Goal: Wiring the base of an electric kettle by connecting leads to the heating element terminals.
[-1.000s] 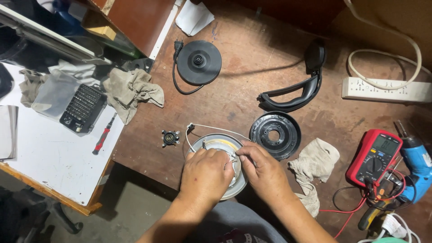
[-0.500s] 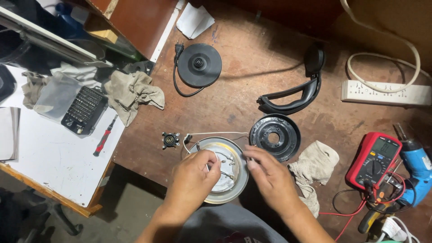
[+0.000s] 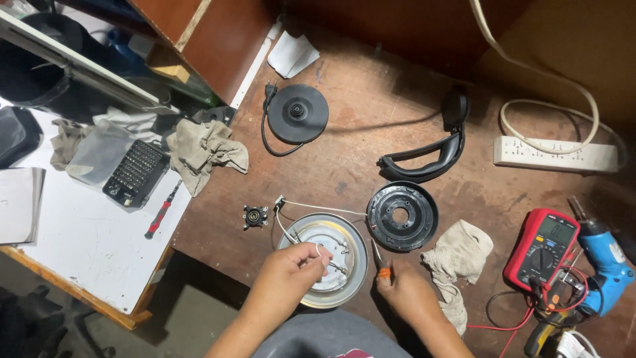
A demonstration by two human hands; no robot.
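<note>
A person's left hand [image 3: 288, 275] pinches a thin white wire [image 3: 318, 250] over a round metal heating plate [image 3: 322, 268] lying near the front edge of a worn brown bench [image 3: 344, 139]. The fingers [image 3: 317, 258] are closed narrowly on the wire's loop. The right hand [image 3: 407, 295], just beside the plate's right rim, grips a small orange-handled screwdriver [image 3: 383, 268], its fingers curled tight round the handle and the shaft pointing away from the person.

Behind the plate, a black round cover [image 3: 402, 216] sits touching a crumpled grey rag [image 3: 457, 255]. A small black star-shaped connector [image 3: 255, 216] lies just left of the plate. Further back are a black round kettle base [image 3: 297, 114] with its cord and a black curved handle [image 3: 427, 154]. Towards the right edge rest a white power strip [image 3: 553, 154], a red multimeter [image 3: 542, 247] and a blue drill [image 3: 606, 262]. On the adjoining white bench [image 3: 79, 245] to the left lie a bit case [image 3: 134, 174] and a red screwdriver [image 3: 161, 211].
</note>
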